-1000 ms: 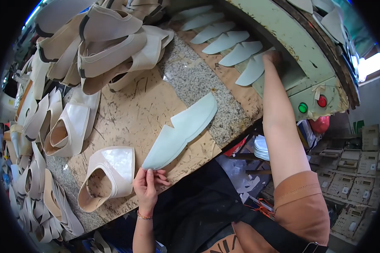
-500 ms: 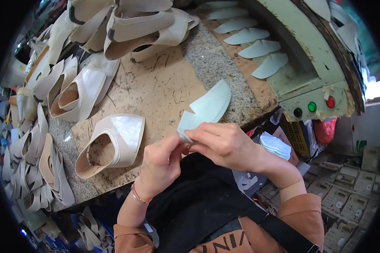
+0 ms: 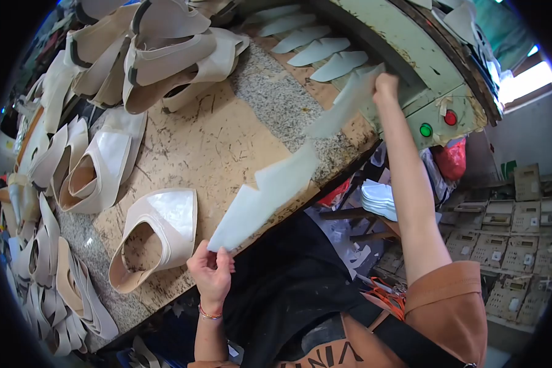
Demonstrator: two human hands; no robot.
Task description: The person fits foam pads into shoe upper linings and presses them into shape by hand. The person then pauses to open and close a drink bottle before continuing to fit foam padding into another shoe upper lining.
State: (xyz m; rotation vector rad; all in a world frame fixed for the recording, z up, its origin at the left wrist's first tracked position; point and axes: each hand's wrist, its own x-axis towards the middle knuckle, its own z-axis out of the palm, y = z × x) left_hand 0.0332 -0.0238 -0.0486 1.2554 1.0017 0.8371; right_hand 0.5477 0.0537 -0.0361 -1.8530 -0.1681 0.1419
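At the far right, my right hand [image 3: 385, 87] pinches one blurred pale piece [image 3: 348, 103] beside the laid row [image 3: 339, 65]; near, my left fingers [image 3: 224, 260] grip unlaid pieces [image 3: 248, 205] over the workbench [image 3: 187, 144].

Bench [image 3: 276, 80]: speckled stone top, scuffed brown sheet [image 3: 208, 141] over the middle. One upper [image 3: 178, 211] on the sheet near the front edge, opening up. More nested uppers [image 3: 113, 153] left of it, taller pile [image 3: 172, 55] toward the back. Second brown sheet [image 3: 359, 132] on the right, row of white pieces [image 3: 343, 64] reaching over it.
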